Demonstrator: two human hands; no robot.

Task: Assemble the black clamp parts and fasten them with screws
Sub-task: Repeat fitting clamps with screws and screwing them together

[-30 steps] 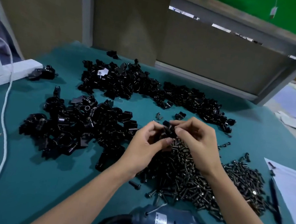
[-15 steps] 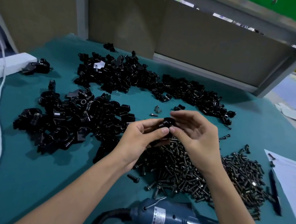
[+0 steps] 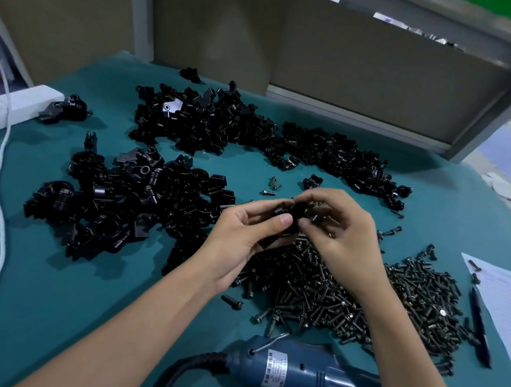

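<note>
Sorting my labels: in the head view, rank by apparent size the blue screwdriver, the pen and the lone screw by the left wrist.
1. Blue screwdriver (nearest the camera, so enlarged)
2. Pen
3. Lone screw

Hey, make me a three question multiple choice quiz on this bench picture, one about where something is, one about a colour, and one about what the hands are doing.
1. Where does the blue power screwdriver lie?
A) hanging on the wall
B) on the table, on the person's side of the screw pile
C) inside a box

2. What colour is the table cover?
A) red
B) white
C) teal green

3. What are the left hand and right hand doing?
A) both pinch a black clamp part above the screws
B) both lie flat on the table
C) both hold the screwdriver

Answers:
1 B: it lies lowest in the view, nearer than the screws.
2 C: the cloth is teal throughout.
3 A: fingers of both hands close on the part between them.
</note>
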